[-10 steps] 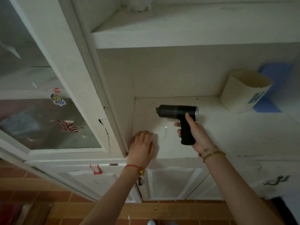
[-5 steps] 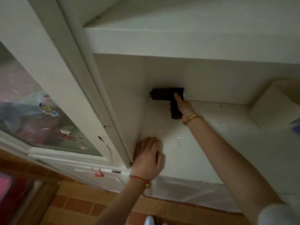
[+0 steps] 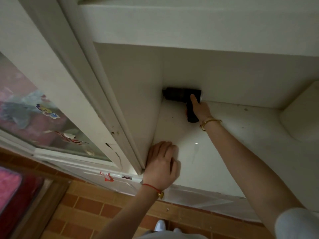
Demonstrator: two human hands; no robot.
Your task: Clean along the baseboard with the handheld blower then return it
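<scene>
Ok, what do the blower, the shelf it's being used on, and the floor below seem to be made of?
Blower: looks like matte black plastic, dull with no glare, gripped by the right hand.
Shelf: probably painted wood, smooth off-white with a slight sheen, specks and scuffs; the left hand rests on its front edge.
Floor: apparently terracotta-coloured tile, brick-shaped pieces with pale grout lines.

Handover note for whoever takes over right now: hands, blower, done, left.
Right hand: closed round the grip of the black handheld blower, arm stretched deep into the white cabinet shelf. The nozzle points left into the back left corner, at or very near the side wall.
Left hand: flat on the shelf's front left corner, bracing, holding nothing.
Done: blower picked up and working along the back edge of the shelf.
Left: whether it is running cannot be told. Dark specks show on the shelf to the right, so that stretch probably needs a pass. Then put the blower back.
</scene>
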